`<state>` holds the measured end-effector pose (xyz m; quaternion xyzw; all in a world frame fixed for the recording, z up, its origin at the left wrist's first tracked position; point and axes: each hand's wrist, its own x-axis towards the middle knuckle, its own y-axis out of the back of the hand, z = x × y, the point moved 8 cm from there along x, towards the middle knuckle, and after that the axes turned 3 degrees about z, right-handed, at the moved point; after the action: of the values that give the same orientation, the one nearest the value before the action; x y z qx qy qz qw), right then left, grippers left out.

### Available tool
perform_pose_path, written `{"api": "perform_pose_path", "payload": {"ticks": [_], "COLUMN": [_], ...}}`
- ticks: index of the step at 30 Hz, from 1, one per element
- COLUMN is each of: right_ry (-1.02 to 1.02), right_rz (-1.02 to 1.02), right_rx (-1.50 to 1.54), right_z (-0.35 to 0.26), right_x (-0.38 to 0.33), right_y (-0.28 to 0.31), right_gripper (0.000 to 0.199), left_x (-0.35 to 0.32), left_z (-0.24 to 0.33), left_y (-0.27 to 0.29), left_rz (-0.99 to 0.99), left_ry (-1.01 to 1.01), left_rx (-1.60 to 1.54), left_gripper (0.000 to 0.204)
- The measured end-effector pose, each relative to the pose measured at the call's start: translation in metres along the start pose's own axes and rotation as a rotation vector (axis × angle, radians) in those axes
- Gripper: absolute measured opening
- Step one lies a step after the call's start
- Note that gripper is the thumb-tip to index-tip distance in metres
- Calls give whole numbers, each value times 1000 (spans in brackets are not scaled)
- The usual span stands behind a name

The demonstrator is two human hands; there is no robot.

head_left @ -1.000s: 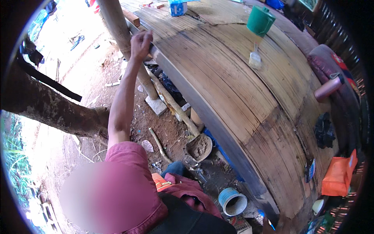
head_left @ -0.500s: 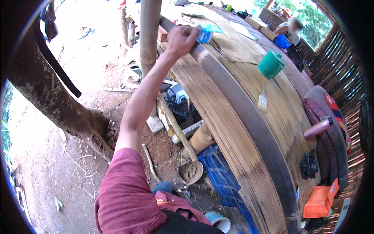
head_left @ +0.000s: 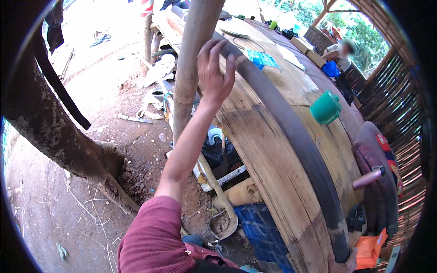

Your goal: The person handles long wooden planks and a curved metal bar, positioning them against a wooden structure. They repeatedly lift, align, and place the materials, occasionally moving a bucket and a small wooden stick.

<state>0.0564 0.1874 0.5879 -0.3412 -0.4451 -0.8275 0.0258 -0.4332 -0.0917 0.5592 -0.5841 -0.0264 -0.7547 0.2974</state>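
Fingers (head_left: 217, 51) of the left hand (head_left: 214, 73) spread loosely open, hovering at the dark rounded edge (head_left: 291, 132) of the bamboo platform (head_left: 277, 168), just beside the upright bamboo post (head_left: 193, 63). Down at the bottom, the right hand (head_left: 341, 264) curls closed around that same dark edge. A green cup (head_left: 326, 107) sits on the platform.

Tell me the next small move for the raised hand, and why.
Probably close the left hand onto the dark rubbery strip along the bamboo platform's edge. Its fingers are spread open just above the strip, beside the upright post, while the right hand already grips the strip's near end.
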Motion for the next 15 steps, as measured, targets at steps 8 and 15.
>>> {"api": "perform_pose_path", "payload": {"ticks": [8,15], "right_ry": [-86,-14], "right_rz": [-62,-103], "right_rx": [428,669], "right_z": [-84,-148], "right_x": [109,172], "right_y": [-50,-82], "right_gripper": [62,55], "left_x": [-31,-38], "left_z": [-89,-108], "left_y": [62,37], "left_rz": [-6,-245], "left_ry": [369,608], "left_rx": [454,197], "left_gripper": [89,86]}}
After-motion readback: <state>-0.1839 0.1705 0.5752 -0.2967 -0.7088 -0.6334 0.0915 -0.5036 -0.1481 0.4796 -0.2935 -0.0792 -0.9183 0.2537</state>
